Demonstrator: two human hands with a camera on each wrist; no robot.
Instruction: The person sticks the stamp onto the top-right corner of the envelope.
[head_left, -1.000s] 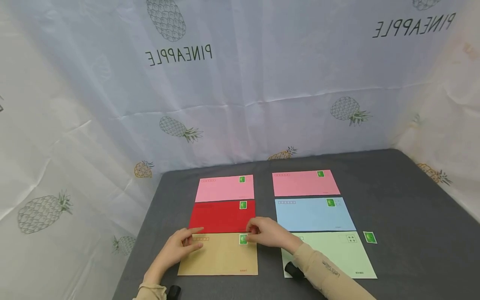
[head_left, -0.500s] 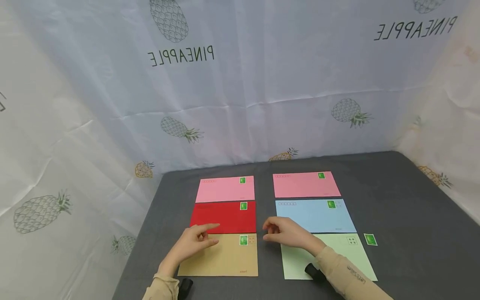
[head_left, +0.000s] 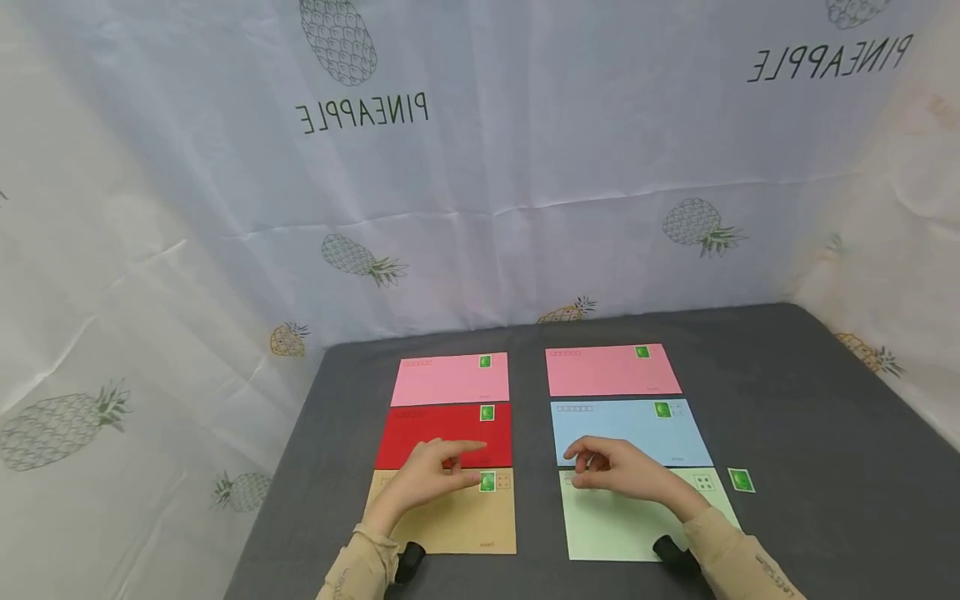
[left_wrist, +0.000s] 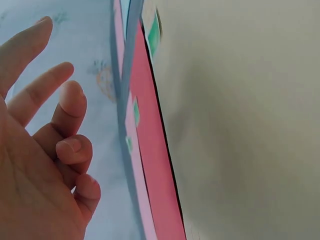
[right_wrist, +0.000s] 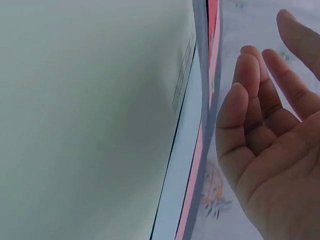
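My left hand (head_left: 429, 475) is over the tan envelope (head_left: 450, 525), index finger stretched across the red envelope (head_left: 405, 429). Its thumb tip points at the green stamp (head_left: 487, 482) on the tan envelope; whether they touch cannot be told. In the left wrist view the left fingers (left_wrist: 70, 107) are loosely bent around nothing. My right hand (head_left: 630, 471) hangs over the light green envelope (head_left: 622, 529) and the lower edge of the blue envelope (head_left: 630, 425). The right wrist view shows its fingers (right_wrist: 247, 70) relaxed and holding nothing. A loose green stamp (head_left: 741, 480) lies right of the light green envelope.
Two pink envelopes (head_left: 453, 383) (head_left: 600, 375) form the back row, each bearing a green stamp. Stamps also sit on the red and blue envelopes. Dark grey cloth (head_left: 817, 400) covers the table, and a pineapple-print curtain (head_left: 480, 167) hangs behind.
My right hand has moved right, away from the tan envelope's stamp, to above the light green envelope. My left hand has shifted right across the tan envelope towards that stamp.
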